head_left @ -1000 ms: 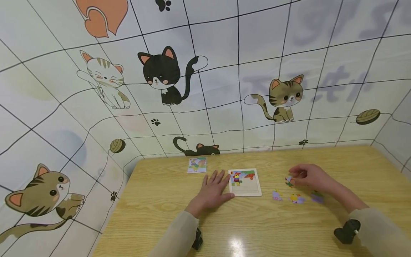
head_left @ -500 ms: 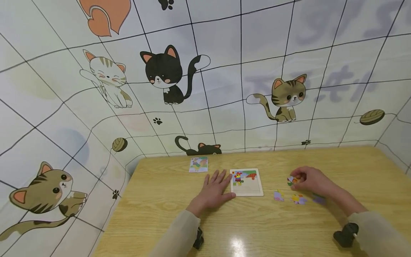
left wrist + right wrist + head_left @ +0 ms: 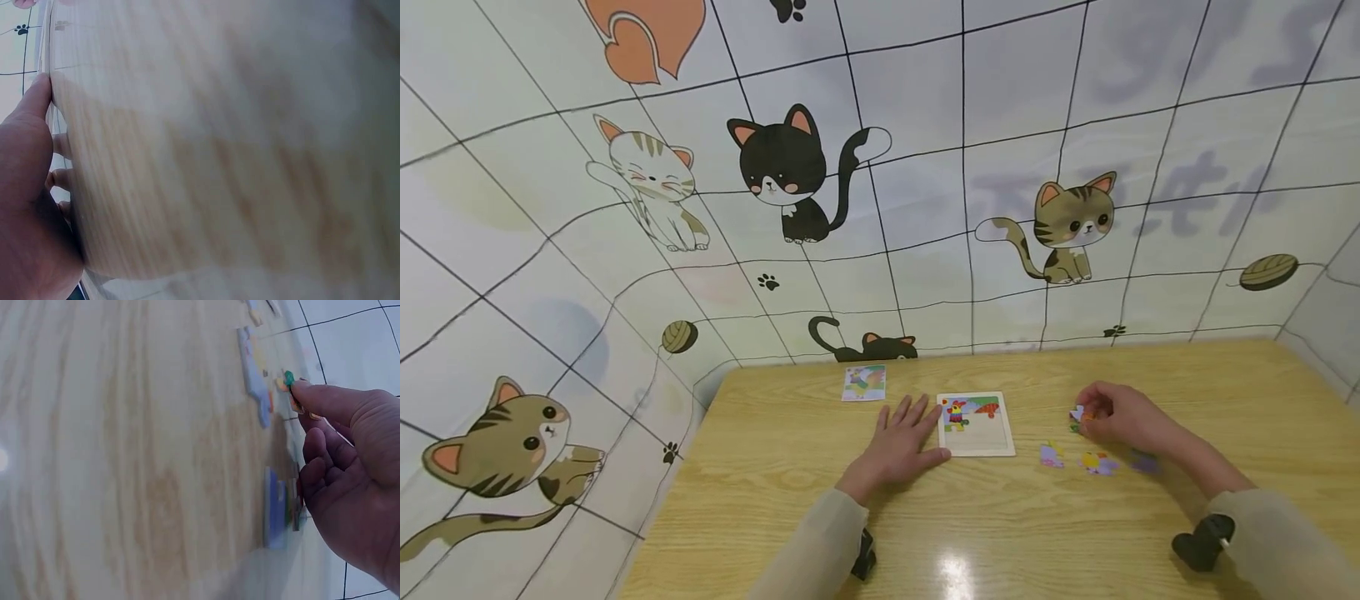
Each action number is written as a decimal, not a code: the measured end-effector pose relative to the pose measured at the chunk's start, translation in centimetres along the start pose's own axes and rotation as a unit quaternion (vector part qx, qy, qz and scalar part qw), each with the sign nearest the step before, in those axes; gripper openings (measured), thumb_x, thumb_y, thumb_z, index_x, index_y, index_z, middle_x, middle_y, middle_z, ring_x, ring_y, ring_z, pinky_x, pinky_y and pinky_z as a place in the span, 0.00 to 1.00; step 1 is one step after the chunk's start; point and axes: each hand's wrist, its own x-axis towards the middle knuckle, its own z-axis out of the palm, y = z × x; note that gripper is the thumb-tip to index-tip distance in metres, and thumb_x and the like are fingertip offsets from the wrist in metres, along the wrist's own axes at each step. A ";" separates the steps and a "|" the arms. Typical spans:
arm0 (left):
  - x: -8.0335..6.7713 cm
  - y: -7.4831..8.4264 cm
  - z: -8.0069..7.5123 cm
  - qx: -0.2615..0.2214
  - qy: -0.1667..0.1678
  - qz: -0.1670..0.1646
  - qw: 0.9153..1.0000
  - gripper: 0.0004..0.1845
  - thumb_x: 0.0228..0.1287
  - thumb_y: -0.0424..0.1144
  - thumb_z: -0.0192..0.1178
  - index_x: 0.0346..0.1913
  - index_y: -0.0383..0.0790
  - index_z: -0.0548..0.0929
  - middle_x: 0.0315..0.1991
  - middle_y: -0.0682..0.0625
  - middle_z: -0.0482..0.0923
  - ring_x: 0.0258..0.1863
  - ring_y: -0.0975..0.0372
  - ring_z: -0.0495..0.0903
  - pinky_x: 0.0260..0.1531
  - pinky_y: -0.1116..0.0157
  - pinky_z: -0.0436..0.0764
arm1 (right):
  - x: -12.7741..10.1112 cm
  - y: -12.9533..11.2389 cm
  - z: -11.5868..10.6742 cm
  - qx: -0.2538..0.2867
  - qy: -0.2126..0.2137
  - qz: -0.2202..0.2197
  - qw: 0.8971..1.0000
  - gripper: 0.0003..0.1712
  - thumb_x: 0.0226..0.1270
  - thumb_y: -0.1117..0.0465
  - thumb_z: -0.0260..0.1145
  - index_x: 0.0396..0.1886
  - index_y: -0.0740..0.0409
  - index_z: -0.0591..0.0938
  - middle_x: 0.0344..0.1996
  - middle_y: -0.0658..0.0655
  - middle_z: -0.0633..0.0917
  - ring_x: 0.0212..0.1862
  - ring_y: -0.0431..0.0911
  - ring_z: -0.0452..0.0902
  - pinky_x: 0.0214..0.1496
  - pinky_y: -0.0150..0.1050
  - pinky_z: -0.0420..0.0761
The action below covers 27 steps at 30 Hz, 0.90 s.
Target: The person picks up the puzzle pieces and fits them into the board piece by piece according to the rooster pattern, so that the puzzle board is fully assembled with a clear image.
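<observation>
A white-framed jigsaw puzzle tray (image 3: 976, 452) lies on the wooden table, with several joined pieces filling its upper and left part. My left hand (image 3: 897, 450) rests flat beside it, fingers spread, thumb and fingertip touching its left edge. To the right of the tray, my right hand (image 3: 1123, 417) pinches a colourful puzzle piece (image 3: 1077, 417) between thumb and fingers above the table. The right wrist view shows this piece's green and orange edge; the fingers hide most of it. Loose puzzle pieces lie nearby: a lilac one (image 3: 1051, 455), a yellow-and-lilac one (image 3: 1099, 463) and a purple one (image 3: 1146, 462) under the hand.
A square picture card (image 3: 864, 383) lies at the back left of the table (image 3: 1000, 525). Behind the table stands a wall (image 3: 925, 275) covered with a cat-print sheet. In the right wrist view a blue-purple piece (image 3: 273, 509) lies below the fingers.
The pinched piece has turned in my right fingers, which shift only slightly. My left hand stays on the tray's edge. The head view has moved a little.
</observation>
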 end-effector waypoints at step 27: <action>0.1 -0.3 0.1 -0.012 0.002 0.001 1.000 0.41 0.75 0.65 0.50 0.83 0.52 0.54 0.84 0.48 0.43 0.82 0.50 0.39 0.75 0.40 0.39 | 3.9 -5.4 3.9 0.134 -0.028 -0.017 0.990 0.11 0.70 0.69 0.68 0.47 0.72 0.79 0.34 0.58 0.82 0.27 0.43 0.72 0.27 0.35 0.75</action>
